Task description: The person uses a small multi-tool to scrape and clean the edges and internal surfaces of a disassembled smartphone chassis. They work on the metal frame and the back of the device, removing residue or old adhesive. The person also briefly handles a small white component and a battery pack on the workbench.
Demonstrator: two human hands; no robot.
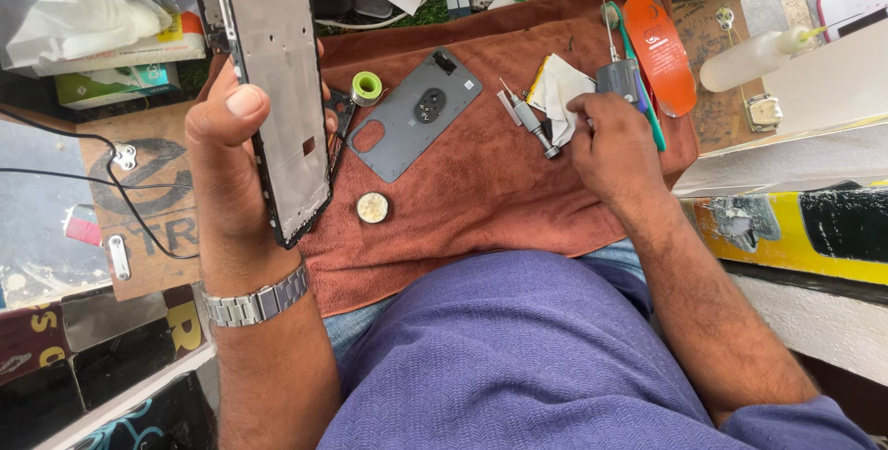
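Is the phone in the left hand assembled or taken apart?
Taken apart. The left hand holds only the bare phone frame; its grey back cover lies separately on the brown towel.

- Rust-brown towel spread across workbench
- Grey phone back cover lying on towel
- Green tape roll beside cover
- Small round tin below
- Orange oval tool at right
- Clear squeeze bottle off towel, far right

Purple short-sleeved shirt, steel link wristwatch, jeans

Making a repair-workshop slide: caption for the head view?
Left hand holds a black phone frame; right hand rests on a rust-brown towel.
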